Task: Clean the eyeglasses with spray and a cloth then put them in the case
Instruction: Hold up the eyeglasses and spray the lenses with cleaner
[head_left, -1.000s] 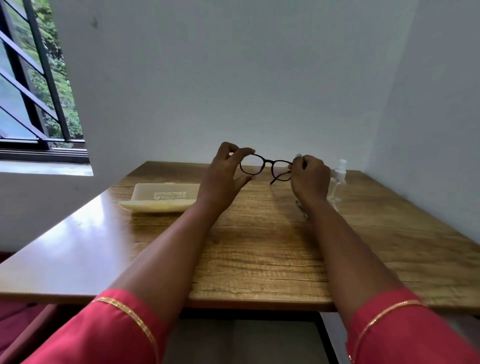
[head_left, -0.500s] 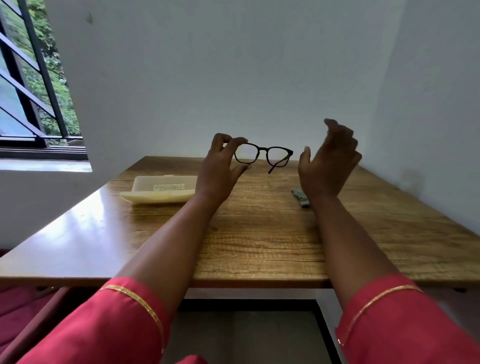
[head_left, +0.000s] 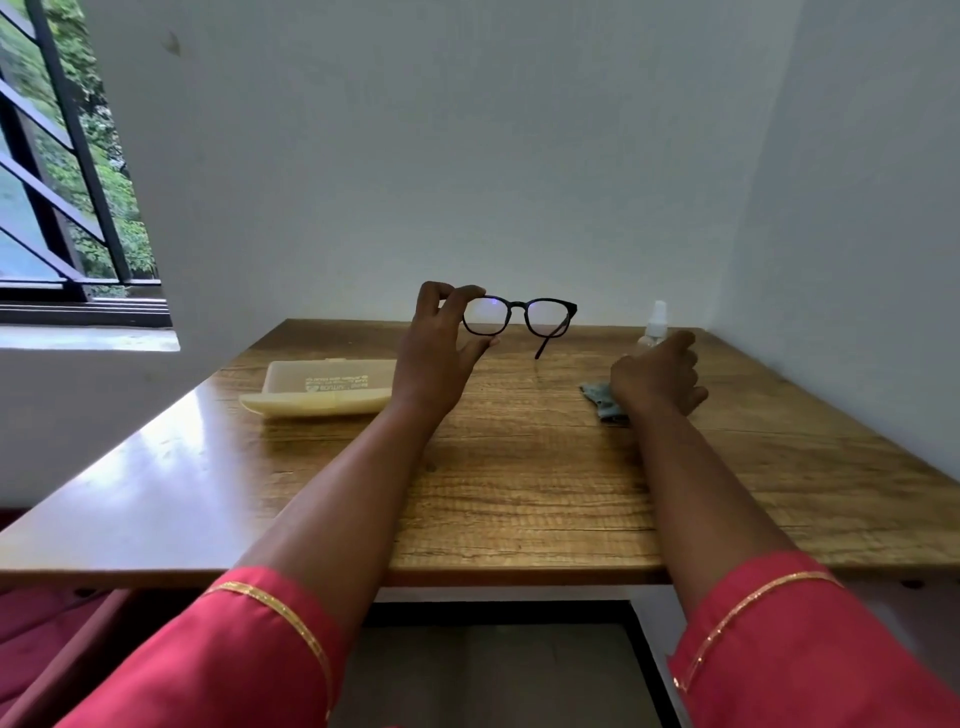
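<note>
My left hand (head_left: 434, 358) pinches the left lens rim of the black eyeglasses (head_left: 522, 318) and holds them above the far part of the wooden table (head_left: 519, 493); one temple arm hangs down. My right hand (head_left: 657, 376) is low at the right, its fingers loosely curled with nothing in them. It sits just in front of the small clear spray bottle (head_left: 657, 319) and hides the bottle's lower part. A crumpled blue-grey cloth (head_left: 602, 400) lies beside that wrist. A cream eyeglass case (head_left: 322, 389) lies open at the left.
White walls close off the table's far and right sides. A barred window (head_left: 62, 197) is at the left. The table's near edge runs across just above my red sleeves.
My right hand let go of the glasses, lifted open, then dropped to the right down to the spray bottle and cloth. The left hand kept the glasses raised.
</note>
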